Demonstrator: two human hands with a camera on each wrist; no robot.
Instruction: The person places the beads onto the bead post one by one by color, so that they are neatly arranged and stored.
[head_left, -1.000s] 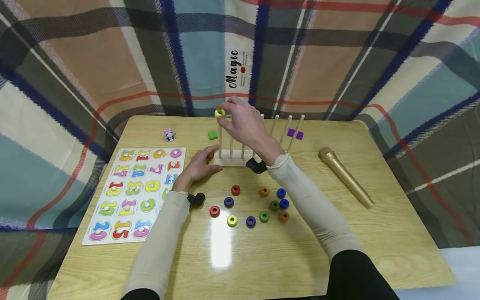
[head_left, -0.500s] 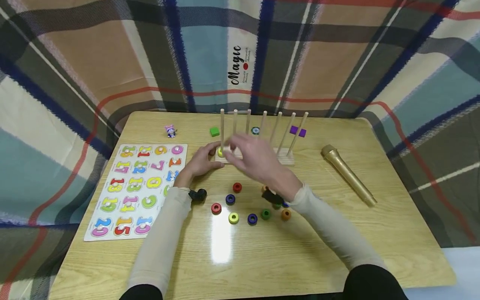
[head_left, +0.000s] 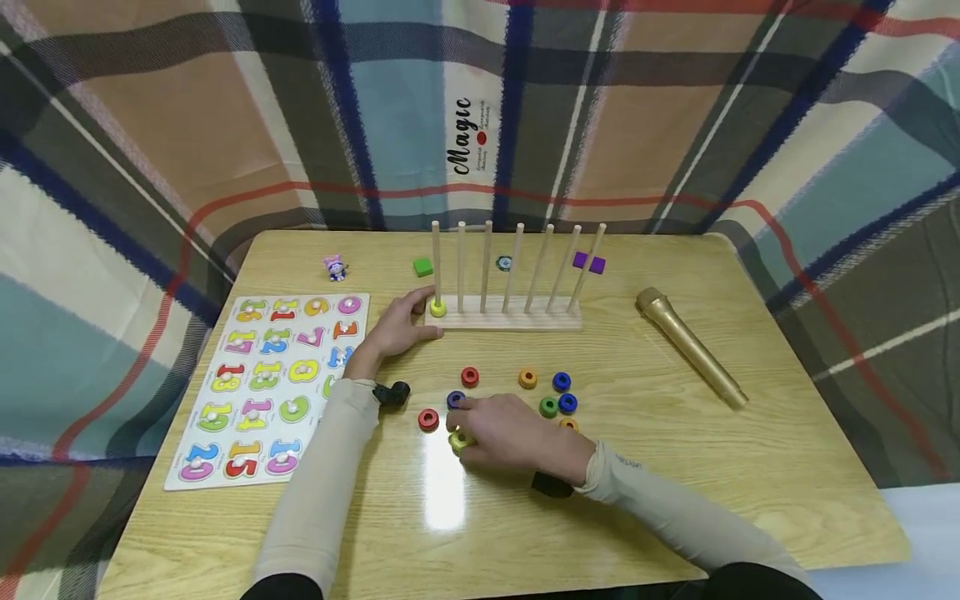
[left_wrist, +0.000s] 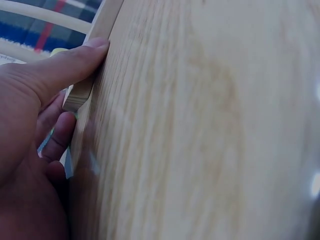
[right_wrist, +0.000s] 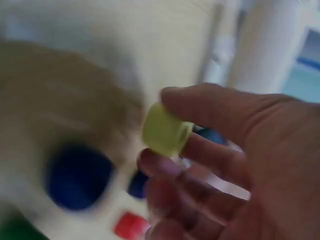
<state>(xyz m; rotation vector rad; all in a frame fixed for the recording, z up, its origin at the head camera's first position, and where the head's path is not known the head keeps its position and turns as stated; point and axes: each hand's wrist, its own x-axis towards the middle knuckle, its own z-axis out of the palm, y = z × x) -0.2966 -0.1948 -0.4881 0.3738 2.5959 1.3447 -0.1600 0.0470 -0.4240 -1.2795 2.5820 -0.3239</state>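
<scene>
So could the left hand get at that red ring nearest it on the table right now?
Probably yes. The left hand grips the end of the peg rack, and the red ring lies uncovered nearby with nothing between them; it would only have to let go.

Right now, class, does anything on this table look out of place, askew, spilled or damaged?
Nothing stands out. The peg rack stands upright, steadied by the left hand, one yellow ring seated on its end peg. The right hand pinches a second yellow ring.
</scene>
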